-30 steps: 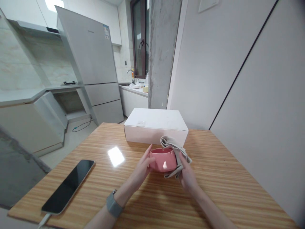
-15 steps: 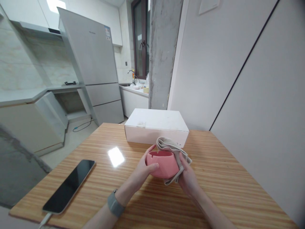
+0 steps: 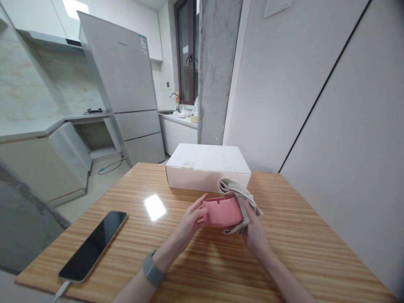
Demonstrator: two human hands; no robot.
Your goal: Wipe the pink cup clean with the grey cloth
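A pink faceted ashtray (image 3: 222,212) with notches in its rim is held above the wooden table, its opening turned mostly away from me. My left hand (image 3: 193,216) grips its left end, with thumb and fingers on the side and rim. Around the ashtray's right end is a folded beige-grey cloth (image 3: 237,188), which my right hand (image 3: 254,231) holds closed against it. The fingers of my right hand are partly covered by the cloth. A grey band circles my left wrist.
A white box (image 3: 208,159) lies just behind my hands on the wooden table (image 3: 284,252). At the left, a black-screened phone (image 3: 93,246) lies with a white cable (image 3: 61,290) plugged in. A white wall (image 3: 331,126) stands along the right; a fridge (image 3: 120,71) is farther back.
Both hands, the ashtray and the cloth have moved slightly right. The ashtray has turned so less of its inside shows, and my left thumb has shifted from its front to its left end.
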